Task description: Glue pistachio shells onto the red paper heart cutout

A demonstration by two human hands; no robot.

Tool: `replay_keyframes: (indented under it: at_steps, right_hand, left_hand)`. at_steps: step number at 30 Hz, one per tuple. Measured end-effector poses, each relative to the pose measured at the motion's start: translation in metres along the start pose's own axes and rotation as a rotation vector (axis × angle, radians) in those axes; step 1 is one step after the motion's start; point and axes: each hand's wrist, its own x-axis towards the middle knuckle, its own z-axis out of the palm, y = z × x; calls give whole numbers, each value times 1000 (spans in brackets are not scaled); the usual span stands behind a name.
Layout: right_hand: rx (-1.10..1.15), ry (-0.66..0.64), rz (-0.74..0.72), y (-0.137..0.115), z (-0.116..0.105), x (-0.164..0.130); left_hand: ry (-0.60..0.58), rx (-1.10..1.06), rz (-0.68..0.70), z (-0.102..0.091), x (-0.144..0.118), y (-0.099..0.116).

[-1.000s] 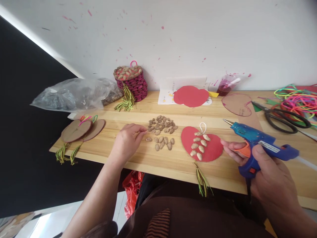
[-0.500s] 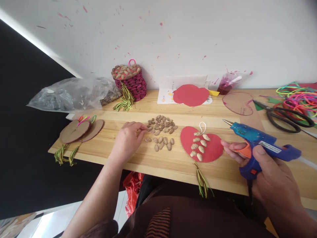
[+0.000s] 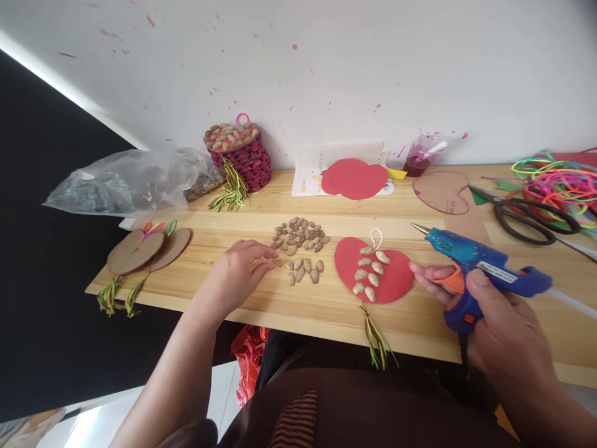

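Your left hand (image 3: 236, 272) pinches one peanut (image 3: 277, 263) at nine o'clock of the loose pile (image 3: 300, 234); lift it cleanly. Your right hand (image 3: 501, 323) clenches the glue gun (image 3: 476, 266), three o'clock of the red heart (image 3: 373, 278); keep the nozzle raised.

- The left hand (image 3: 236, 274) covers the peanut at its fingertips; whether it grips one cannot be told.
- The glue gun (image 3: 476, 270) handle is hidden inside the right hand (image 3: 501, 330).
- The cords (image 3: 557, 183) run off the right edge.
- The plastic bag (image 3: 125, 180) contents are blurred.
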Motion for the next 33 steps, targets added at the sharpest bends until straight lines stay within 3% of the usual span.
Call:
replay_keyframes:
  at_steps: [3,9,26,33]
  right_hand:
    - [72,25,75,-2,0,-1]
    - [63,-18,66,-2,-1,-3]
    - [82,25,100,-7,4,-4]
    - [122,61,61,-6,2,-3]
  left_hand:
    - [-23,5,17,3,0,-4]
    - [-4,6,6,7,-2,-10]
    - [-97,246,89,1,5,2]
    - [-19,103,3,2,0,-2]
